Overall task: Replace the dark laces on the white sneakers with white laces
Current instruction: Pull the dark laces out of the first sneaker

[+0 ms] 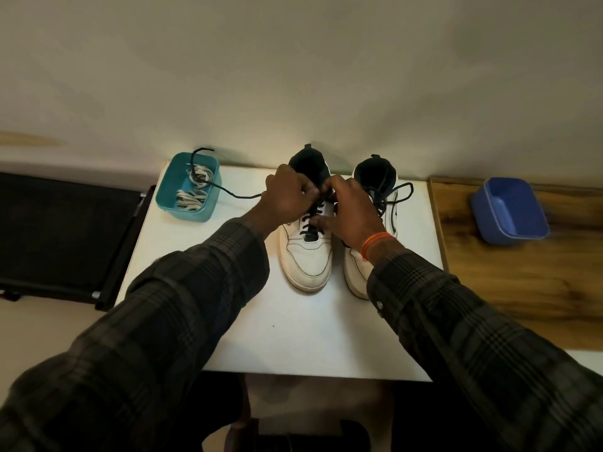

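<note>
- Sneakers sitting side by side on white table [293, 337], toes toward the camera, heels by the wall.
- Left sneaker [306, 256] being worked on; dark lace [310, 220] still crossing through its lower eyelets.
- Left hand [287, 197] curling over the sneaker's upper tongue area, fingers bent round the lace near the top; grip looking pinched on the lace, exact contact hidden by knuckles.
- Loose lace end [228, 190] running from the left hand out to the left, trailing over the teal tub [187, 187] and sticking up past its rim.
- Right hand [349, 207] resting on the same sneaker's right side, fingertips curled in and pinching at the lace area beside the left hand's fingers.
- Orange thread band [375, 243] sitting on the right wrist.
- Right sneaker [375, 197] standing just beside the left one, partly hidden by the right forearm; its dark lace [398, 194] still threaded, loose end looping off to the right.
- White laces [194, 190] lying bundled inside the teal tub, at the table's back left corner.
- Blue tub [509, 210] sitting well apart on the wooden surface [522, 282] to the right.
- Both arms wearing dark plaid sleeves [182, 314].
</note>
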